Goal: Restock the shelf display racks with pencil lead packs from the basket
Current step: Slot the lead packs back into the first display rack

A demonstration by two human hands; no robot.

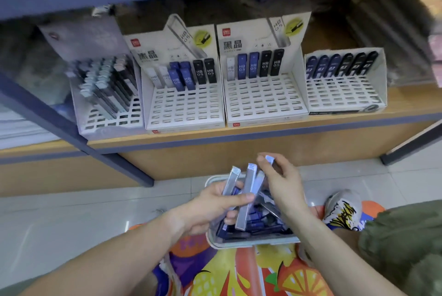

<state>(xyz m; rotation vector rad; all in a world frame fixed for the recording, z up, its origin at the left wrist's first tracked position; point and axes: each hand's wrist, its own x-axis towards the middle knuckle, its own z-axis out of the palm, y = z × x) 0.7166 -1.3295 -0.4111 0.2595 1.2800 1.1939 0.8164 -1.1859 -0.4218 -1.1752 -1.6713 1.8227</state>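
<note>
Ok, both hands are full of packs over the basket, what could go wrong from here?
1. The left hand grips several packs fanned at different angles; one could slip back into the basket or onto the floor.
2. The right hand only pinches one pack near its end, a weak hold for slotting.
3. The racks sort by colour; the far right one is marked 0.7, the middle ones HB 0.5, so a pack may land in the wrong rack.

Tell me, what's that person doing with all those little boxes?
A person is restocking pencil lead packs. The left hand grips a few long packs over the basket on their lap, and the right hand pinches one more pack at its end. On the shelf stand four white display racks, each with only some packs and many open slots.
</note>
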